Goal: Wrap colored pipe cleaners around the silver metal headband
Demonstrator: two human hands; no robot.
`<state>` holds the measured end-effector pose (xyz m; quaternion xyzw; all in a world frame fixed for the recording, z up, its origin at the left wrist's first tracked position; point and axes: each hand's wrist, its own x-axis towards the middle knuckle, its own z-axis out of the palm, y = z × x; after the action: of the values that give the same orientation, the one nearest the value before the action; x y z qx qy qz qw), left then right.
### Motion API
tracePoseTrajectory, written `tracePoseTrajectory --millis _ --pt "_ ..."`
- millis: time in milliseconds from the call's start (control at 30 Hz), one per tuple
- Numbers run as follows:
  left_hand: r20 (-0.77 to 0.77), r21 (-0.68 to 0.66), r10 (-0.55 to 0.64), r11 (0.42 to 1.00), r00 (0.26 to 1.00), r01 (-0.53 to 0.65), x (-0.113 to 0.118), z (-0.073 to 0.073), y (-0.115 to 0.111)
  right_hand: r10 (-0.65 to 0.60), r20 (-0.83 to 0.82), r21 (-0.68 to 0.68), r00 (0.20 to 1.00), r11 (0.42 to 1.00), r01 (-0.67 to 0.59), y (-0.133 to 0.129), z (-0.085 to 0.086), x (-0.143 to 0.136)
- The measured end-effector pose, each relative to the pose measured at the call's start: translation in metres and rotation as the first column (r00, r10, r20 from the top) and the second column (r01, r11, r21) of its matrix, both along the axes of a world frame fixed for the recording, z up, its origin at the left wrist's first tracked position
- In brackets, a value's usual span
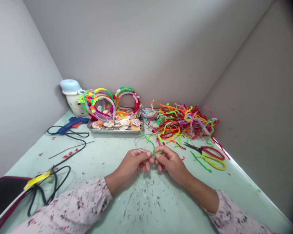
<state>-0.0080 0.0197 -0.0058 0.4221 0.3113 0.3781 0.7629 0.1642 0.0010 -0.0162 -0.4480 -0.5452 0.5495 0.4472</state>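
Note:
Close together over the middle of the table are both my hands. My left hand (138, 160) pinches the end of a thin metal headband (136, 142), whose curved wire rises behind the fingers. A green pipe cleaner (148, 139) stands up from between the hands, its lower part bunched at the headband's end. My right hand (170, 161) is closed on that green pipe cleaner with thumb and forefinger. The fingertips partly hide where wire and pipe cleaner meet.
Behind the hands, a metal tray (117, 131) holds seashells (124, 122) and wrapped headbands (104, 107). Right lie a pipe cleaner heap (183, 122) and scissors (211, 155). Left are a blue glue gun (72, 124), black cable (84, 143) and a white jar (75, 102). Grey walls enclose the table (146, 208).

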Motion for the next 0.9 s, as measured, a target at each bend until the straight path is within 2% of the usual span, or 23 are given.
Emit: tracePoseTrajectory --millis 233,900 --pt "0.031 -0.019 0.007 1.0 0.999 -0.006 0.0001 -0.0008 -0.0002 0.013 -0.016 -0.021 1.0 1.0 -0.014 -0.0002 0.0006 0.0016" --pt "-0.059 0.019 -0.009 1.0 0.998 0.01 0.001 -0.0054 0.0005 0.023 -0.056 -0.044 0.998 0.999 -0.025 0.0019 -0.0003 0.002"
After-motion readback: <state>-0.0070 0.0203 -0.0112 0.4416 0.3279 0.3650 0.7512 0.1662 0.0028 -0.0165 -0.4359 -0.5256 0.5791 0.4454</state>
